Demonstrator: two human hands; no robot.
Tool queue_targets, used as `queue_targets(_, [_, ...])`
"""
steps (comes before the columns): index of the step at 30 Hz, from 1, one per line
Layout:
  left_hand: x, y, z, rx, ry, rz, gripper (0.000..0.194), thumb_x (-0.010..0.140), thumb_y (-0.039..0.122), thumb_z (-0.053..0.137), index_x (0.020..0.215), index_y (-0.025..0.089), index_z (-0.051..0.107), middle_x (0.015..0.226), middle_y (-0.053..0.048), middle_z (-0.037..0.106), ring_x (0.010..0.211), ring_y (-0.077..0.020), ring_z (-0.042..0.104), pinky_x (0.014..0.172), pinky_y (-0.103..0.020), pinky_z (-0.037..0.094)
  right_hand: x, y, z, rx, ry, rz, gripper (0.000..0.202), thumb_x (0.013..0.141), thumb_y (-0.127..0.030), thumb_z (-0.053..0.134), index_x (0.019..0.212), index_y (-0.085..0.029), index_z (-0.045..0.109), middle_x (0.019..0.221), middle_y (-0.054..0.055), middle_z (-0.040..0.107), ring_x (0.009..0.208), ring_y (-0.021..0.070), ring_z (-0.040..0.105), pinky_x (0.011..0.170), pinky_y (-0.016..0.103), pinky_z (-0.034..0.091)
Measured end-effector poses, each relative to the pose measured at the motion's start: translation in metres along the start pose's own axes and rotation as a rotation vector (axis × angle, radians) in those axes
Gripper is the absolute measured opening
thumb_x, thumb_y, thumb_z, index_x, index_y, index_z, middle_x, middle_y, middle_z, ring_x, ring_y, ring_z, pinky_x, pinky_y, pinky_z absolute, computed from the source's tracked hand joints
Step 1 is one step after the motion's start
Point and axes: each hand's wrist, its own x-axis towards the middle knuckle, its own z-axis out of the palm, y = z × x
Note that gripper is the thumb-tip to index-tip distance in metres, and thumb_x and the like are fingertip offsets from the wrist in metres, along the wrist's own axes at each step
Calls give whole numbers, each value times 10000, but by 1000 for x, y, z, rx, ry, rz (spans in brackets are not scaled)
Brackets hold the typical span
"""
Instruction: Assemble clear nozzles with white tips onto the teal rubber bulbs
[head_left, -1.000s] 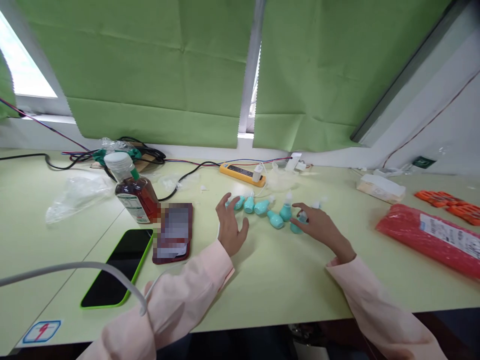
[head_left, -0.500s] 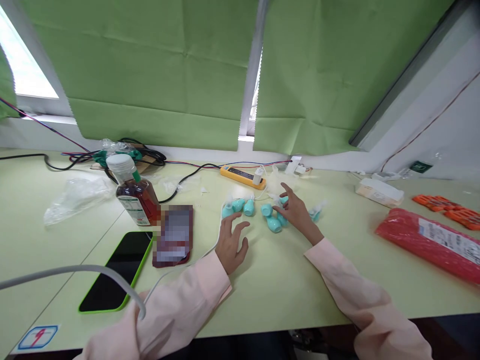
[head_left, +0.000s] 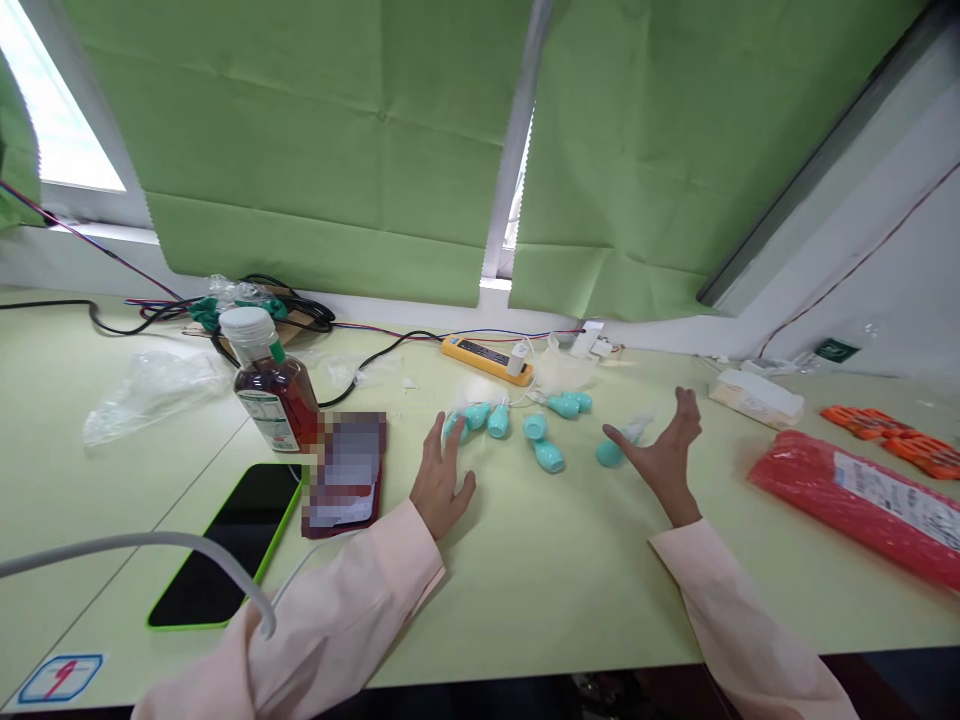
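Only one view here, the head cam, so here's the count. Eight teal bulbs point(head_left: 549, 456) on the table point(head_left: 585, 580), all between or just beyond the two hands. Three sit in a row on the left, with the leftmost partly hidden behind fingers. Two more are just right of those, one end-on to the camera and one lying in front of it. Another two lie side by side a bit farther back, and a single one is off to the right.

Left hand point(head_left: 440, 490): thumb and fingers apart, fingertips at that leftmost bulb. Can't tell if they're actually touching it. Right hand point(head_left: 667, 460): thumb spread wide from the fingers, nothing in its grip, thumb tip right by the lone bulb, contact unclear.

Other stuff: two phones, one in a green case point(head_left: 225, 550) and one in a dark red case point(head_left: 381, 465) with its screen blurred out. One bottle point(head_left: 274, 400) of brown liquid behind them, and one yellow power strip point(head_left: 480, 357) with one white plug point(head_left: 517, 357) in it. Over on the right, one red package point(head_left: 810, 480), one white box point(head_left: 757, 395), and some orange pieces point(head_left: 870, 422) too bunched up to count.
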Motion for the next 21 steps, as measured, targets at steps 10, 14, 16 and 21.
queue_targets(10, [33,-24,12,46,66,-219,500,771,268,423,1228,175,241,1121,-109,484,1030,-250,440,827,-398,376,5,-87,32,-4,-750,-120,458,812,-490,250,1147,-198,361,975,91,549,901,209,521,721,318,393])
queue_targets(14, [38,-28,9,71,47,-285,381,774,227,408,1148,213,341,935,-60,585,825,-194,543,658,-308,433,19,-99,54,-84,-843,-31,509,765,-553,285,1039,-185,506,906,117,583,876,279,529,659,361,387])
queue_targets(16, [39,-27,7,80,61,-301,366,780,225,392,1141,219,337,917,-46,590,801,-175,547,645,-285,428,20,-96,59,-87,-868,-11,464,741,-535,345,913,-172,577,853,117,603,839,287,541,642,362,384])
queue_targets(21, [39,-27,9,166,51,-332,496,712,291,503,1167,215,321,994,-60,565,873,-199,516,675,-297,414,18,-85,56,20,-844,-2,305,704,-412,445,911,-228,572,898,50,610,847,234,540,629,301,384])
